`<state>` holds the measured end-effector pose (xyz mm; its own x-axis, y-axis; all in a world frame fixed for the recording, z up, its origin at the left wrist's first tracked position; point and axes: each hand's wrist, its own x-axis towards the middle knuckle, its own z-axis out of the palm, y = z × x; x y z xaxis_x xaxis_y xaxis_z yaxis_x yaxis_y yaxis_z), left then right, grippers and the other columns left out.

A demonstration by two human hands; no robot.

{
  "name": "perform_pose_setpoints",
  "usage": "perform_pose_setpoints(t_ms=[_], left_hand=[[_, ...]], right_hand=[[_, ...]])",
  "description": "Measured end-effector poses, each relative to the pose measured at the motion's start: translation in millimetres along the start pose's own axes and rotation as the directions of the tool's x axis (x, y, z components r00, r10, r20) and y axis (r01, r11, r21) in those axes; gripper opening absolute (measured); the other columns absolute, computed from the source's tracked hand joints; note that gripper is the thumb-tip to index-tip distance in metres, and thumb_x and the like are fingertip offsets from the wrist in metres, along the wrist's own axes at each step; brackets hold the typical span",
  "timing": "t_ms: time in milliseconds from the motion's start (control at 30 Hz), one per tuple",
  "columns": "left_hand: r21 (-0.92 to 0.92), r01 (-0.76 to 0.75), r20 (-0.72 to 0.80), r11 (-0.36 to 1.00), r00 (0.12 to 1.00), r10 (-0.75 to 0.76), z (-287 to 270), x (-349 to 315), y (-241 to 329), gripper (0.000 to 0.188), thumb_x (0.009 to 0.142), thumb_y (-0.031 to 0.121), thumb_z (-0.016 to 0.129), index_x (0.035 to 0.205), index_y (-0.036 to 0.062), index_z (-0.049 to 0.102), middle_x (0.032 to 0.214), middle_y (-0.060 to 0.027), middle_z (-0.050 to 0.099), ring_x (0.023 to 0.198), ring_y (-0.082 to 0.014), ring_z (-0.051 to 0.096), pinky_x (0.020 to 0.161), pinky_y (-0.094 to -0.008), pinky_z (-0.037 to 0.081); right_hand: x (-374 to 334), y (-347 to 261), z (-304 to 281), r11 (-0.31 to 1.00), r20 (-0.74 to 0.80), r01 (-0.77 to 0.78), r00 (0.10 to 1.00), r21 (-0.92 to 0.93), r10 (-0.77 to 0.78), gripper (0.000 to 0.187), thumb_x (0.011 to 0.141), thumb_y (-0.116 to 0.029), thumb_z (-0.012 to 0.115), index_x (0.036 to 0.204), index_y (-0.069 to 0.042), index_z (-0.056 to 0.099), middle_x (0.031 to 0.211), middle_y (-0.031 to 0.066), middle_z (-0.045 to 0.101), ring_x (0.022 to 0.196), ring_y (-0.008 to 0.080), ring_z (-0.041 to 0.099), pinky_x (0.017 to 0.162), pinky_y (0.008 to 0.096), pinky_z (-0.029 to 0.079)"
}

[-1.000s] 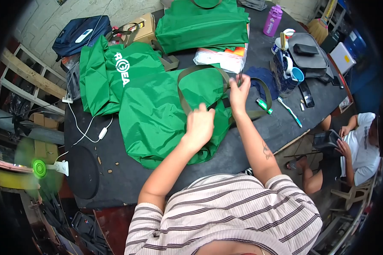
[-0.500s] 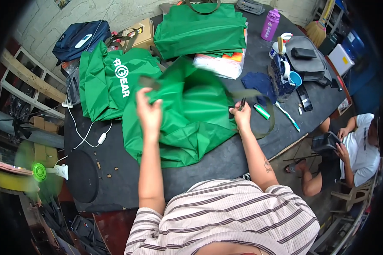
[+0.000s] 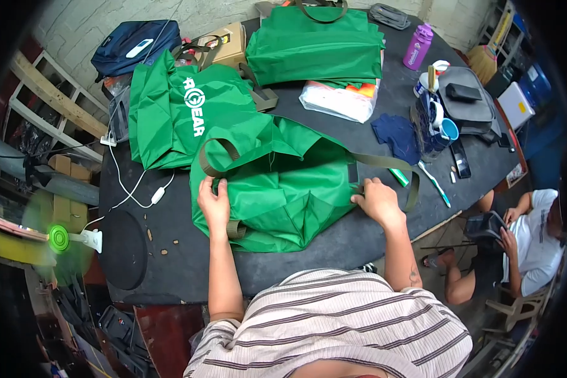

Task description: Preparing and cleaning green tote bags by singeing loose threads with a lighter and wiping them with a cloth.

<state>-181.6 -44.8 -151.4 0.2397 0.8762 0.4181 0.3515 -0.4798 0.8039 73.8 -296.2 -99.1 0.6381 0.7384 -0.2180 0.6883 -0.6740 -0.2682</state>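
A green fabric tote bag [image 3: 277, 208] lies on the black table in front of me, its mouth gaping and olive webbing handles at its sides. My left hand [image 3: 214, 205] pinches the bag's left rim, beside the looped handle [image 3: 215, 157]. On the other side, my right hand [image 3: 381, 201] is closed on the bag's right edge, just below a small dark patch [image 3: 353, 172]. Whether a tool is inside the right hand is hidden. The right handle strap [image 3: 384, 161] arches past that hand, partly over a green and white lighter [image 3: 399, 177].
A printed green bag [image 3: 170, 120] lies at the left and stacked green bags [image 3: 315, 47] at the back. Around the right are a toothbrush [image 3: 436, 186], dark blue cloth [image 3: 397, 135], blue mug [image 3: 448, 130] and purple bottle [image 3: 418, 47]. A fan [image 3: 58, 239] spins at left; another person sits at right.
The bag's mouth has opened up and settled. My left hand moved down onto its rim. My right hand shifted lower right; the small black snips it held are no longer visible.
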Motion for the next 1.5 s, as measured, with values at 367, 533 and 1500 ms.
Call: perform_pose_setpoints(t_ms=[367, 533, 1500], left_hand=[[0.159, 0.100, 0.186, 0.982, 0.974, -0.129, -28.4, 1.1, 28.3, 0.030, 0.077, 0.009, 0.069, 0.103, -0.0024, 0.062, 0.079, -0.0097, 0.055, 0.062, -0.0204, 0.051, 0.059, -0.0349, 0.042], [0.215, -0.374, -0.217, 0.902, 0.882, 0.417, -31.3, -0.1, 128.5, 0.026, 0.081, -0.004, 0.059, 0.106, 0.0013, 0.061, 0.090, -0.0099, 0.059, 0.079, -0.0212, 0.056, 0.073, -0.0310, 0.046], [-0.689, 0.230, 0.228, 0.688, 0.969, -0.095, 70.3, 1.9, 116.0, 0.015, 0.094, 0.008, 0.052, 0.086, -0.0038, 0.053, 0.109, -0.0176, 0.064, 0.082, -0.0078, 0.058, 0.075, -0.0241, 0.052]], right_hand=[[59.3, -98.9, 9.9, 0.419, -0.594, 0.665, 0.744, 0.618, -0.306, 0.029, 0.071, 0.007, 0.068, 0.097, 0.000, 0.058, 0.095, 0.0082, 0.060, 0.079, 0.0182, 0.061, 0.068, 0.0274, 0.050], [60.8, -104.4, 16.0, 0.371, -0.632, 0.706, 0.707, 0.603, -0.317, 0.021, 0.073, 0.011, 0.062, 0.091, 0.001, 0.059, 0.090, 0.0063, 0.059, 0.071, 0.0101, 0.057, 0.061, 0.0238, 0.047], [28.5, -105.1, -7.2, 0.688, -0.757, 0.666, 0.598, 0.287, -0.263, 0.035, 0.069, -0.002, 0.066, 0.102, -0.002, 0.053, 0.097, 0.0125, 0.054, 0.084, 0.0310, 0.058, 0.071, 0.0407, 0.048]])
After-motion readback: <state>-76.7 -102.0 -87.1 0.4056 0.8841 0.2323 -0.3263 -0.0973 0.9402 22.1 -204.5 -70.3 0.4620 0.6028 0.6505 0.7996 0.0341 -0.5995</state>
